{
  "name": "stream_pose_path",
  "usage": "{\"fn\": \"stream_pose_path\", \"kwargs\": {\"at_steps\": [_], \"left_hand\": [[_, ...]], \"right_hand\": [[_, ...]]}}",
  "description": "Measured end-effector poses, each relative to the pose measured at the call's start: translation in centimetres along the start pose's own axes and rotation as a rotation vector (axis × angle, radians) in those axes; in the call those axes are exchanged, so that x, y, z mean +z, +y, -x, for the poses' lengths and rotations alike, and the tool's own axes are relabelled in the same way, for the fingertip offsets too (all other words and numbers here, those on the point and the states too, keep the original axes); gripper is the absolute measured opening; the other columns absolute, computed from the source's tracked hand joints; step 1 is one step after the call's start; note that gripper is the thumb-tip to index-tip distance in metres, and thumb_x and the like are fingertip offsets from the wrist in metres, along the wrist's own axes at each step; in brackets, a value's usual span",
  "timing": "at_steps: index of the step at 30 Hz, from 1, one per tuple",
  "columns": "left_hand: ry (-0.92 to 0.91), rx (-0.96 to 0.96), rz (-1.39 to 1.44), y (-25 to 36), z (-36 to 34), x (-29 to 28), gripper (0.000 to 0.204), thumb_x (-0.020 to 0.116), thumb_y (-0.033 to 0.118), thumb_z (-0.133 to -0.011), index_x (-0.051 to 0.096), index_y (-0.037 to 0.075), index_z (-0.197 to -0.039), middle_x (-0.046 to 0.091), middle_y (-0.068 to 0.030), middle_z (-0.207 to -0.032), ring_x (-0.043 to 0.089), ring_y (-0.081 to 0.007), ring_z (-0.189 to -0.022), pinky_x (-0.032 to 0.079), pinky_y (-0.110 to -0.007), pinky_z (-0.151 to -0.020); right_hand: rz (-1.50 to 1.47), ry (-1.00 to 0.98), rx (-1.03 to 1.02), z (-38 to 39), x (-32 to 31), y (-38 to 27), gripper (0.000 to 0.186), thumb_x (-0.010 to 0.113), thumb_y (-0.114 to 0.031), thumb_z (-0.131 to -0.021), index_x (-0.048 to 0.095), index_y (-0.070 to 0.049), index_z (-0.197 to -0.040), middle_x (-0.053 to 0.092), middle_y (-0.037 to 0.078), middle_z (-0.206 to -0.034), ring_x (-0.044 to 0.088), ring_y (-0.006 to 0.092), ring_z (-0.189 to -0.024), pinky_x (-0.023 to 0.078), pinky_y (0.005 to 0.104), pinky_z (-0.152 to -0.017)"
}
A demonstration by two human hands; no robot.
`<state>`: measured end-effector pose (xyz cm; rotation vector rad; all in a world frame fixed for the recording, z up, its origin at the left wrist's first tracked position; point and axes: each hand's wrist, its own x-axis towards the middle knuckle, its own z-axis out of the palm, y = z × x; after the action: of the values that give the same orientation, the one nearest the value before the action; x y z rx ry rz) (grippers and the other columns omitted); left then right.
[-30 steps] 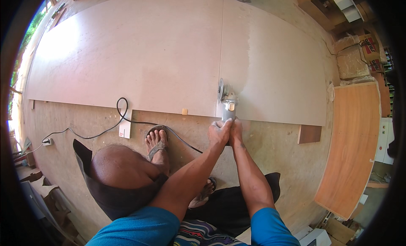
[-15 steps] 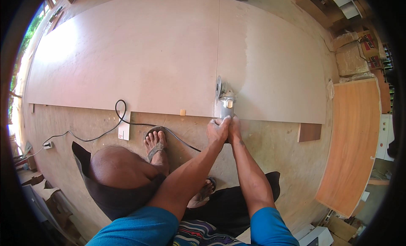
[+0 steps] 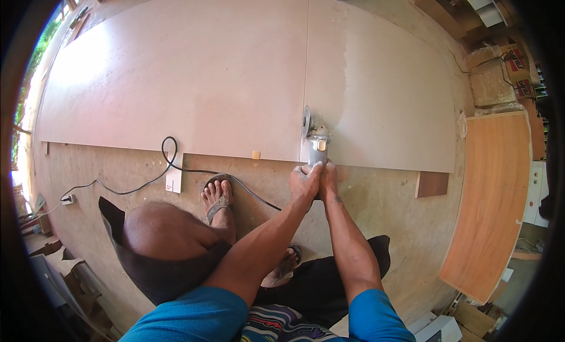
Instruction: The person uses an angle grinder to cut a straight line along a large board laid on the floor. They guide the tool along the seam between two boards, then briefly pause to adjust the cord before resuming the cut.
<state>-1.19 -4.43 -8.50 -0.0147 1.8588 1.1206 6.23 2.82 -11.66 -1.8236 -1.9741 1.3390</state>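
A silver angle grinder (image 3: 318,145) sits at the near edge of a large pale board (image 3: 194,77), its disc (image 3: 305,121) upright at the thin line that runs across the board. My left hand (image 3: 303,180) and my right hand (image 3: 328,180) are closed together around the grinder's body, fingers dusty. A paler streaky patch shows on the board right of the line. A black cord (image 3: 253,195) leads leftward from near the grinder and loops over the board's near edge. Whether the disc is spinning or touching the board, I cannot tell.
My sandalled foot (image 3: 218,198) is on the floor (image 3: 94,224) below the board. A plug connection (image 3: 68,199) lies left. Small pieces (image 3: 429,184) lie under the board's edge. An orange-brown wooden panel (image 3: 488,201) is at right, with cardboard boxes (image 3: 494,83) behind it.
The grinder and both hands have shifted very slightly away from me along the line since a second ago. My grip looks the same.
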Motion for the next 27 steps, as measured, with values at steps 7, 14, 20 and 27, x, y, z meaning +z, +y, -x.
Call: {"fn": "stream_pose_path", "kwargs": {"at_steps": [7, 14, 20, 27], "left_hand": [[0.033, 0.048, -0.017, -0.9, 0.1, 0.2, 0.064, 0.082, 0.052, -0.086, 0.072, -0.009, -0.102, 0.076, -0.0249, -0.099, 0.075, -0.03, -0.095, 0.059, -0.042, -0.084], [0.024, 0.057, -0.023, -1.3, 0.4, 0.0, 0.066, 0.081, 0.054, -0.086, 0.072, -0.009, -0.104, 0.076, -0.0263, -0.101, 0.075, -0.0313, -0.098, 0.059, -0.042, -0.086], [0.015, 0.05, -0.052, -1.0, 1.2, -0.4, 0.07, 0.08, 0.055, -0.085, 0.072, -0.011, -0.107, 0.075, -0.035, -0.107, 0.074, -0.0453, -0.107, 0.056, -0.049, -0.094], [0.011, 0.028, -0.087, -0.9, 1.8, -0.8, 0.071, 0.08, 0.055, -0.085, 0.072, -0.011, -0.109, 0.075, -0.0355, -0.107, 0.074, -0.046, -0.107, 0.057, -0.049, -0.093]], "right_hand": [[0.033, 0.05, -0.069, 0.3, 0.6, 1.0, 0.055, 0.082, -0.044, -0.077, 0.071, 0.004, -0.1, 0.075, 0.022, -0.086, 0.071, 0.0315, -0.082, 0.056, 0.0466, -0.074], [0.031, 0.042, -0.084, 0.9, 0.6, 1.7, 0.052, 0.081, -0.044, -0.079, 0.07, 0.004, -0.097, 0.074, 0.017, -0.081, 0.067, 0.0236, -0.075, 0.054, 0.0453, -0.068], [-0.025, 0.048, -0.053, 1.1, 0.8, 2.3, 0.052, 0.082, -0.044, -0.079, 0.069, 0.003, -0.096, 0.072, 0.017, -0.081, 0.066, 0.0257, -0.076, 0.054, 0.0456, -0.068], [-0.016, 0.028, -0.054, 1.8, 0.7, 2.1, 0.054, 0.082, -0.044, -0.077, 0.071, 0.003, -0.1, 0.075, 0.024, -0.088, 0.073, 0.0374, -0.085, 0.057, 0.0481, -0.076]]}}
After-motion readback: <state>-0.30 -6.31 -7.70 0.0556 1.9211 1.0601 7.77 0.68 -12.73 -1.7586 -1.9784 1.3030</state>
